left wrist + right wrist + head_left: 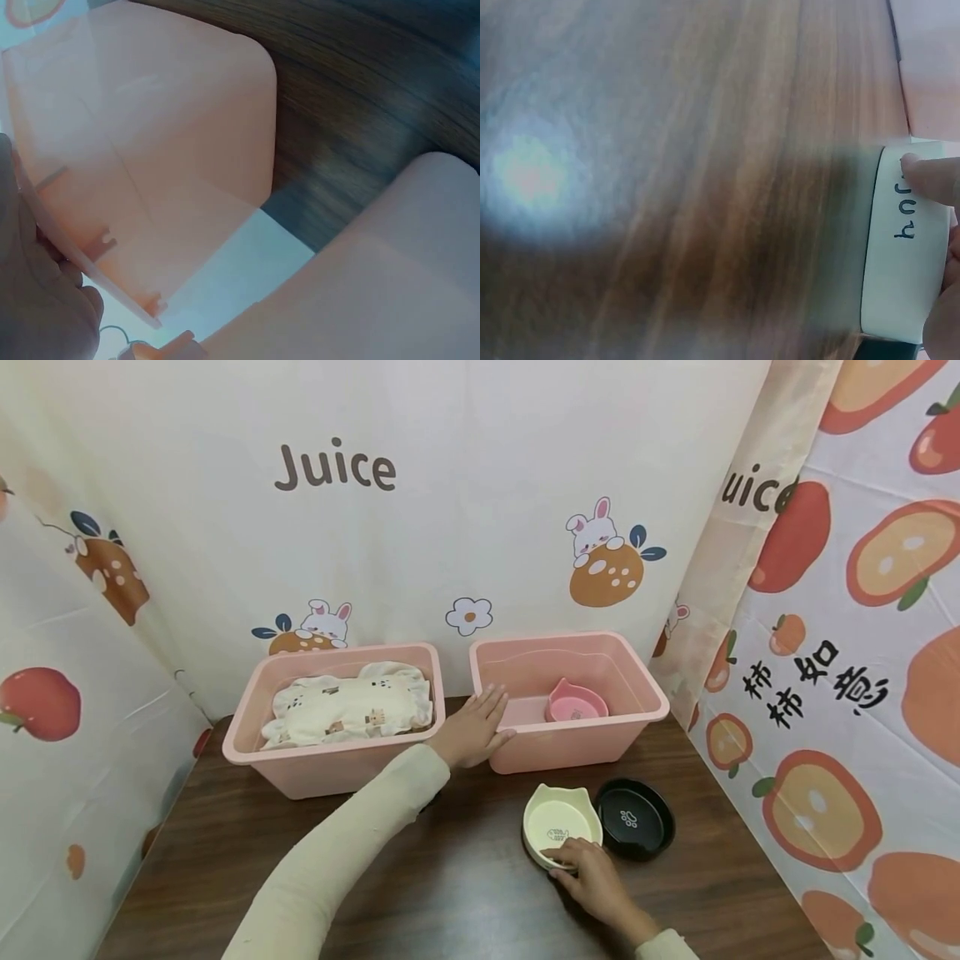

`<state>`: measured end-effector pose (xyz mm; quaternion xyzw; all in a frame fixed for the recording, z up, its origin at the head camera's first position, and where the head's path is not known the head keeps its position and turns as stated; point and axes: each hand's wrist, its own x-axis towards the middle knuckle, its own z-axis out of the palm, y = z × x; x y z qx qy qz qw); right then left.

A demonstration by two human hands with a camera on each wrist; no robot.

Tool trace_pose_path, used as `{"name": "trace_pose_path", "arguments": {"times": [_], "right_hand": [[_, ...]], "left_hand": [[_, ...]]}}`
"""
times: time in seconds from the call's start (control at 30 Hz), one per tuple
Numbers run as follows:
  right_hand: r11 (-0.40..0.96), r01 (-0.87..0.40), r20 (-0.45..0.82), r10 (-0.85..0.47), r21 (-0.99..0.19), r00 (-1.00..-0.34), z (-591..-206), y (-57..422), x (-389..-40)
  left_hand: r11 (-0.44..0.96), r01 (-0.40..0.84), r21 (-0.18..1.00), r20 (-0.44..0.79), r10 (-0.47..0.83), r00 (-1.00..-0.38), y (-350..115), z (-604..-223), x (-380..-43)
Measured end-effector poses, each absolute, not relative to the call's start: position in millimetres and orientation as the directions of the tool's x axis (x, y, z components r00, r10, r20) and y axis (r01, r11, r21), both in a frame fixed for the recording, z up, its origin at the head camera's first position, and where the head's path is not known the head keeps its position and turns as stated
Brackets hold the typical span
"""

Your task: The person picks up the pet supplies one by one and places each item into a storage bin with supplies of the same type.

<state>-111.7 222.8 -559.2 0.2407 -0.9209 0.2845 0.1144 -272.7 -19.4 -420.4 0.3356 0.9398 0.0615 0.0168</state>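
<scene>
My left hand (472, 727) rests on the left front rim of the right pink bin (570, 750), its fingers looking straight in the head view. The left wrist view shows the bin's outer wall (172, 135) beside that hand. Inside this bin sits a pink cat-eared pet bowl (576, 703). My right hand (596, 881) pinches the near edge of a cream cat-eared pet bowl (562, 814) on the table. In the right wrist view, a fingertip presses its lettered outer wall (904, 262). A black pet bowl (636, 817) with a paw print stands against its right side.
A second pink bin (315, 768) stands at the back left, holding a cream ruffled cloth item (352, 703) with small prints. Both bins are on the dark wooden table (450, 893). Printed curtains (465, 510) hang behind and at both sides.
</scene>
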Motion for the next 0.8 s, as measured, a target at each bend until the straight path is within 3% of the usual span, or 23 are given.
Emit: {"name": "trace_pose_path", "arguments": {"times": [0.8], "right_hand": [[0.745, -0.478, 0.391, -0.311, -0.466, -0.866, -561.3, 219.8, -111.2]], "left_hand": [[0.786, 0.609, 0.11, 0.019, 0.611, -0.792, -19.9, -416.3, -273.0]]}}
